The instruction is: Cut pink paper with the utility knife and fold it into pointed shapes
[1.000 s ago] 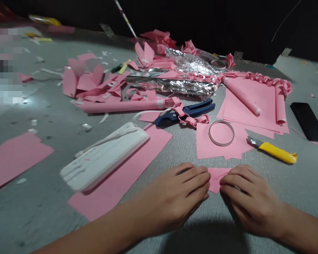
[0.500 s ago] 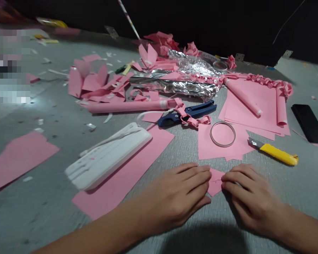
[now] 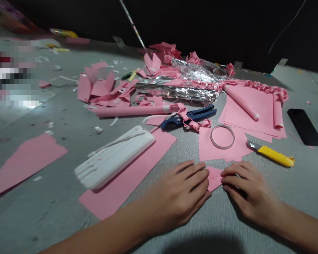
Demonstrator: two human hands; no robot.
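A small folded piece of pink paper (image 3: pixel 214 178) lies on the grey table (image 3: pixel 254 240) between my hands. My left hand (image 3: pixel 178 195) lies flat, its fingertips resting on the paper's left edge. My right hand (image 3: pixel 243 192) also lies flat, with its fingers stretched over the paper's right side and pressing it down. Neither hand has lifted the paper. Most of the piece is hidden under my fingers.
Just beyond my hands lie a pink sheet with a tape ring (image 3: pixel 222 136), a yellow utility knife (image 3: pixel 274 156) and a blue-handled cutter (image 3: pixel 190 116). A white flat object (image 3: pixel 116 158) rests on a long pink sheet (image 3: pixel 127 180). Crumpled foil (image 3: pixel 180 90), pink rolls (image 3: pixel 241 102) and scraps lie farther back; a black phone (image 3: pixel 304 126) is at the right.
My hands stayed on the small pink piece and drew slightly closer together over it. The view has shifted a little to the left and down.
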